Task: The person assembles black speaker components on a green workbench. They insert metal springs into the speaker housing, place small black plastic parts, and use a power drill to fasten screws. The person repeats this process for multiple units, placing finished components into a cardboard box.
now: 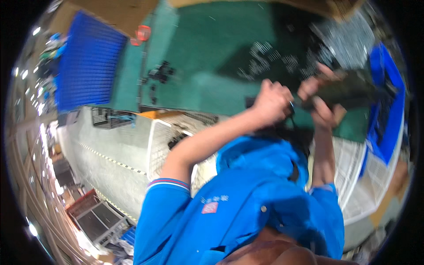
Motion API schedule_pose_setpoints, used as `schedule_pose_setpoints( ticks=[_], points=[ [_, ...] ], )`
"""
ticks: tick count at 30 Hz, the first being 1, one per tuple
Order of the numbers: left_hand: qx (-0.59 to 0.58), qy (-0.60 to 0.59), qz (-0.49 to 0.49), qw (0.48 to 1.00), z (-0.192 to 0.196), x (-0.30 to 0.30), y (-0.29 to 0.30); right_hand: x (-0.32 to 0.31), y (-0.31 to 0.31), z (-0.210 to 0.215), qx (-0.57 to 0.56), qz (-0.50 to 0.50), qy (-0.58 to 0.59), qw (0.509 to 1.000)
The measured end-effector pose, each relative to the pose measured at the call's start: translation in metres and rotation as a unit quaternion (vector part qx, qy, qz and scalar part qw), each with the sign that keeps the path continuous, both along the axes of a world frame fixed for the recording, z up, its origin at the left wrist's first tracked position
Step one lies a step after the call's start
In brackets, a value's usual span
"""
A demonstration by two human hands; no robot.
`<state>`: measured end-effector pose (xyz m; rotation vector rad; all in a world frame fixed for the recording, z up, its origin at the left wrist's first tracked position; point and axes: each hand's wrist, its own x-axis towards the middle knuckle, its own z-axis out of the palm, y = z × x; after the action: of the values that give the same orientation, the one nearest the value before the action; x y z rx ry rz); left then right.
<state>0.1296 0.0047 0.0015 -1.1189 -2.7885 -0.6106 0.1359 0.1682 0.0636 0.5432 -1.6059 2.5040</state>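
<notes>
My right hand (324, 115) is closed around a dark, elongated blocky object (349, 92), held over the green tabletop. Motion blur hides what kind of thing it is. Just to its left, my left hand (274, 102) is curled into a fist near the object's end. Whatever those fingers grip, if anything, is too smeared to make out. On the green table (198, 39) beyond my hands lie several small pale-and-dark parts (260, 55). Further left sits a small cluster of black parts (161, 72).
A blue ribbed bin (90, 62) stands at the table's left. Clear plastic bags (349, 37) lie at the far right, by a blue tray (386, 106). White mesh baskets (161, 143) stand below the table's near edge. Two orange-red rings (142, 33) lie far left.
</notes>
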Motion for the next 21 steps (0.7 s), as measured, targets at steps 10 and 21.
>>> schedule_pose_setpoints(
  ticks=[10,21],
  points=[
    [0.048,0.002,0.034,0.998,0.056,0.022,-0.047,0.024,0.259,-0.057,0.555,-0.433,-0.214,0.677],
    [-0.301,-0.208,0.262,0.893,0.098,0.105,-0.236,0.011,0.108,0.002,0.637,-0.264,-0.048,0.723]
  ],
)
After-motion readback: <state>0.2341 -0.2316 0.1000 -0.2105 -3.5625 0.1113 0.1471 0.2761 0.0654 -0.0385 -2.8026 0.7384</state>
